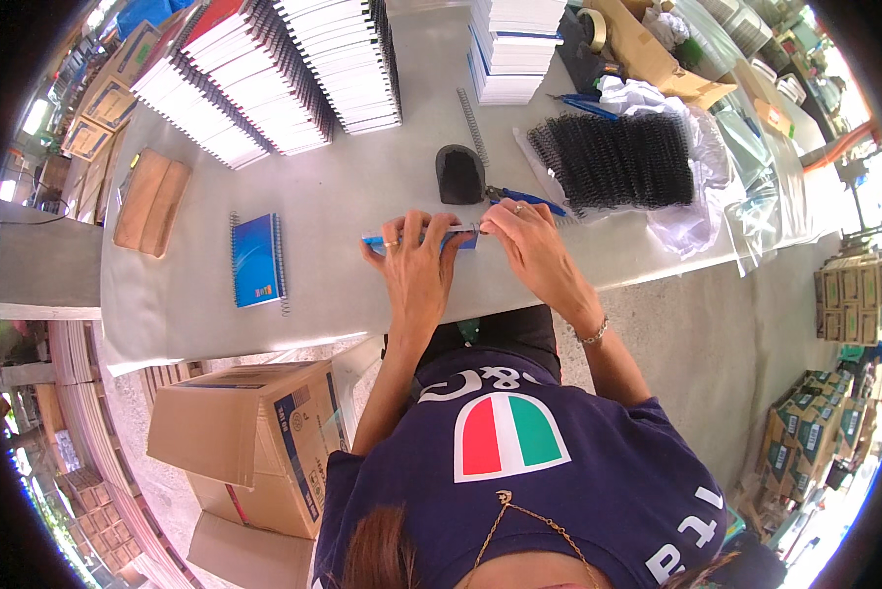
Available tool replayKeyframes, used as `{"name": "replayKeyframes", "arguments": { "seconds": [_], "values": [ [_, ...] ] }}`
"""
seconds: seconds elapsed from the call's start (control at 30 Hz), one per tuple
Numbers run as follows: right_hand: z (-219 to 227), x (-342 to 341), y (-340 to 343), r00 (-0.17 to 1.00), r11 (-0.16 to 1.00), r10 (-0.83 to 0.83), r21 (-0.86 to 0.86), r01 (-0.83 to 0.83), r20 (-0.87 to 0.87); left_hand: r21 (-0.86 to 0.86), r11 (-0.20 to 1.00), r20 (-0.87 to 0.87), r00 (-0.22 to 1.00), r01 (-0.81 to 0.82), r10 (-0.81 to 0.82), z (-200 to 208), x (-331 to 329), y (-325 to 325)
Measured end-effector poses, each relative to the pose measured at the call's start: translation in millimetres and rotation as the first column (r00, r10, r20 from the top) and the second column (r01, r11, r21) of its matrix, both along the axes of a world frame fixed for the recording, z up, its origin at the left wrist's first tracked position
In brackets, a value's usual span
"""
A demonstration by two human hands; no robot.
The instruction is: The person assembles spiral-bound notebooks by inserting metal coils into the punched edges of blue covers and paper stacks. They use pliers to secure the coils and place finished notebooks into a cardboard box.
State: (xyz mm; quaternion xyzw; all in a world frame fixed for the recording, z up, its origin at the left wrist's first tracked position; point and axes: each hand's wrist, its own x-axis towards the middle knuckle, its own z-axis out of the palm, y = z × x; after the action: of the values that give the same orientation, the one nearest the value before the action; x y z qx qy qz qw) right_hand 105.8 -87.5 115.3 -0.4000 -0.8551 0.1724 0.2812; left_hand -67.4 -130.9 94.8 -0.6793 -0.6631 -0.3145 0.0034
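Note:
My left hand (417, 280) grips a small blue notebook (467, 240), which it holds up edge-on near the table's front edge. At the notebook's right end, the fingers of my right hand (536, 253) are pinched together; what lies between them is too small to make out, perhaps the tip of a binding coil. Just beyond my right hand lie blue-handled pliers (524, 198), beside a black rounded pad (458, 177). A loose wire coil (472, 126) stretches behind the pad. Off to the left, a blue spiral notebook (256, 257) rests flat on the table.
Tall stacks of spiral-bound books (264, 88) and a pile of white-paged books (514, 59) stand at the back. Many black coils (608, 162) lie on plastic at the right. A brown pouch (152, 203) sits far left. An open cardboard box (254, 432) is below the table.

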Motion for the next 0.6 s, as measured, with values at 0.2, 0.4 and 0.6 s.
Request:
{"name": "replayKeyframes", "arguments": {
  "seconds": [0.2, 0.4, 0.6],
  "values": [
    [-3.3, -8.4, 7.7, 1.0, 0.996, -0.013, 0.084, 0.011, 0.022, 0.064, 0.997, 0.125, 0.992, -0.033, 0.024, -5.1, -0.8, -2.5],
    [-10.1, -11.0, 6.7, 0.996, 0.995, -0.011, 0.095, 0.002, 0.088, 0.216, 0.964, 0.377, 0.924, -0.152, 0.061, -16.5, -4.4, -1.9],
    [5.7, -5.0, 54.6, 0.984, 0.97, 0.177, -0.165, -0.179, -0.027, 0.117, 0.993, 0.467, 0.882, 0.009, -0.063, -20.9, -32.6, 3.4]
  ]
}}
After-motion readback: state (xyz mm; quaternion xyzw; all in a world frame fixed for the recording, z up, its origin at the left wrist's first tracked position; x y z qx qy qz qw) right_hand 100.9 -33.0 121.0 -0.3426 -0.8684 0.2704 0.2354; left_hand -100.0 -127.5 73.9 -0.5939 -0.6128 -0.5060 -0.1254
